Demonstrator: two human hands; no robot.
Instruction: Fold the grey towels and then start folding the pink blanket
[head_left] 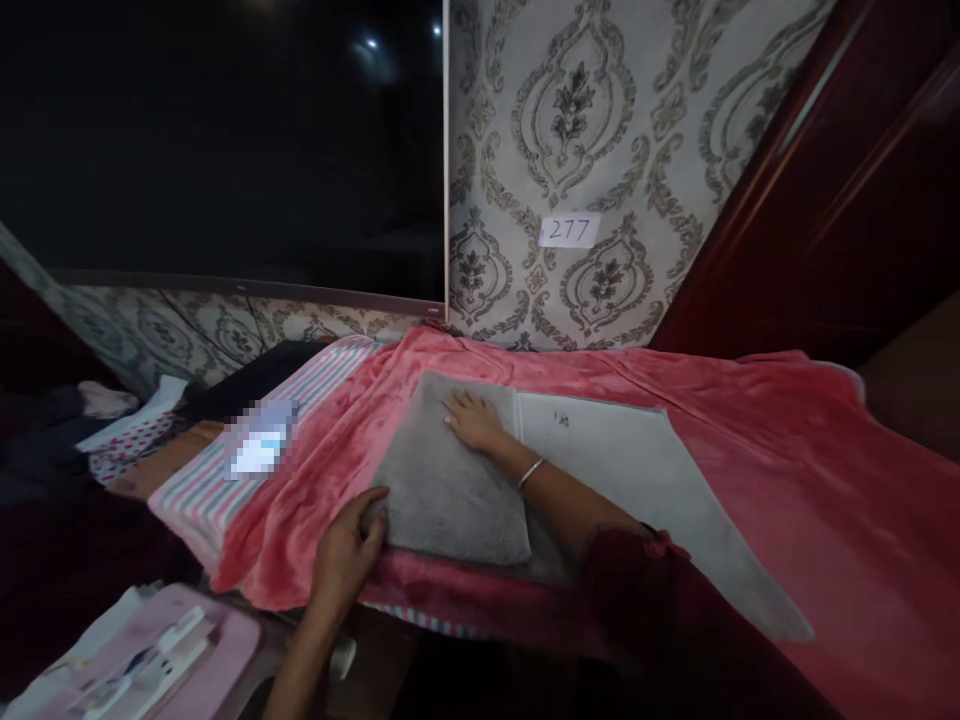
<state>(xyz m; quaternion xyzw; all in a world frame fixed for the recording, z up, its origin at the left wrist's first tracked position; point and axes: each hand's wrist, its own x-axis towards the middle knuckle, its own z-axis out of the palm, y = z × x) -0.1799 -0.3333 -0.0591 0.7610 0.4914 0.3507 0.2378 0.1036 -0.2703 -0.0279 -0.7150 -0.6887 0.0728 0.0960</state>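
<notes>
A grey plush fabric piece (450, 490) lies on a pink blanket, its left part flat and smooth. A paler grey-white panel (637, 455), with a small dark mark near its top, adjoins it on the right. My right hand (474, 420) rests on the upper part of the grey fabric, fingers spread, with a bracelet on the wrist. At the lower left edge of that fabric is my left hand (351, 545), its thumb and forefinger apart around the edge. Its other fingers are partly hidden.
The pink blanket (795, 480) covers the surface, over striped bedding (195, 487). A blurred bright phone-like object (261, 440) lies on the stripes. A pink board (225, 640) with white items stands lower left. Behind are a large dark screen (225, 140) and a patterned wall (570, 130).
</notes>
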